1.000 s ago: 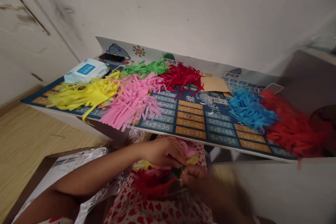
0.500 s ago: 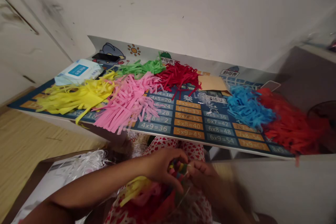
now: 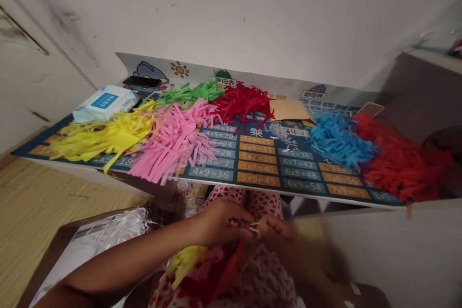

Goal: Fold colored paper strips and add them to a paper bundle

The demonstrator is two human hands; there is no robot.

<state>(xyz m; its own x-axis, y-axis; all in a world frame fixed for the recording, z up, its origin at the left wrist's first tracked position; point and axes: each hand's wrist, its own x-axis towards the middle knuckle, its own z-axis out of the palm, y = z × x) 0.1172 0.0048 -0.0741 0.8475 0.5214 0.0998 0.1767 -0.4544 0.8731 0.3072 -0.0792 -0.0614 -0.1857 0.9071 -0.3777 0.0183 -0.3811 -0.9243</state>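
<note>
Over my lap, my left hand (image 3: 225, 224) is closed around the gathered top of a bundle of coloured strips (image 3: 211, 267). Yellow, pink and red strips hang below it onto the heart-patterned trousers (image 3: 265, 204). Close by on the right, my right hand (image 3: 275, 230) is pinched on a thin whitish string (image 3: 253, 227) that runs out from the bundle's top. The right forearm is smeared by motion. Behind both hands, loose piles of yellow strips (image 3: 104, 134), pink strips (image 3: 176, 139) and blue strips (image 3: 341, 139) lie on the table.
The table mat (image 3: 216, 173) carries printed sums. Also on it are green strips (image 3: 195, 92), dark red strips (image 3: 245, 103), red strips (image 3: 400, 163), a wipes pack (image 3: 106, 103), a phone (image 3: 142, 82) and a tan envelope (image 3: 291, 110). White shreds (image 3: 128, 226) sit in a box at lower left.
My left hand has closed from a loose curl to a tight grip on the bundle's top. My right hand stays beside it, with the string now straighter between them. The view has shifted slightly.
</note>
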